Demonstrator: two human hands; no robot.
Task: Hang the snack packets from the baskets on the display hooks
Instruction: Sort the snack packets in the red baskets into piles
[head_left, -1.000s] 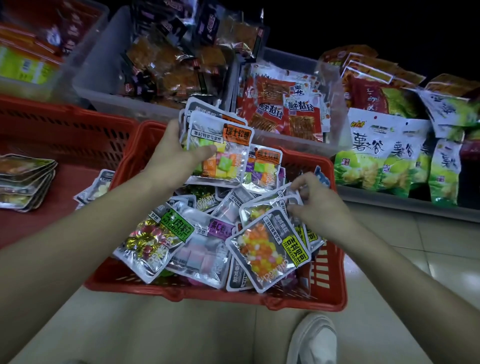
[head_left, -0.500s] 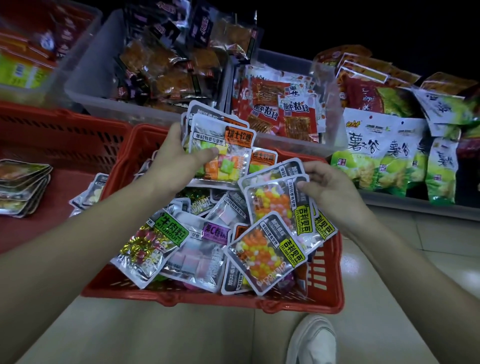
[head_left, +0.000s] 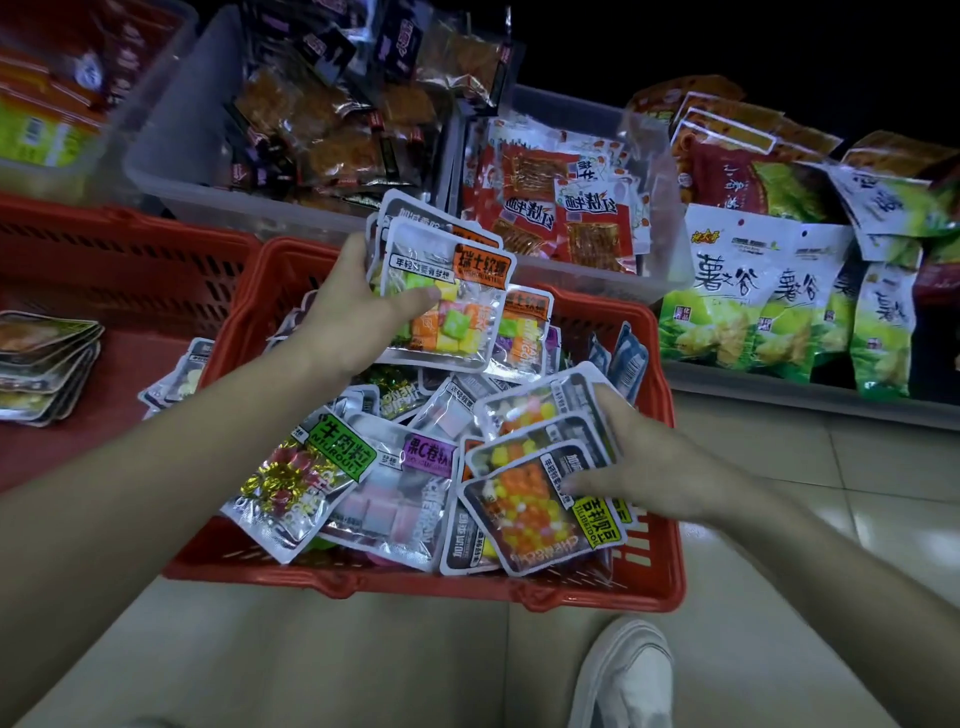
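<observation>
A red basket (head_left: 415, 582) sits on the floor in front of me, heaped with small silver snack packets. My left hand (head_left: 358, 306) grips a small stack of orange-labelled packets of coloured candy cubes (head_left: 441, 306), held above the basket's far side. My right hand (head_left: 639, 467) holds a fanned bunch of yellow-labelled packets of orange and yellow candy beads (head_left: 524, 499) over the basket's right half, thumb on top. A green-labelled packet (head_left: 296, 478) and a purple-labelled one (head_left: 400, 483) lie loose in the basket. No display hooks are in view.
A second red basket (head_left: 104, 260) with a stack of flat packets (head_left: 41, 364) stands on the left. Clear bins (head_left: 208, 171) of dark and red snack packs sit behind. Green and white chip bags (head_left: 753, 306) line a low shelf on the right. My white shoe (head_left: 623, 675) rests on the tiled floor.
My right hand has lowered with the yellow-labelled packets and gathered another one under its thumb. My left hand has kept its stack in much the same place.
</observation>
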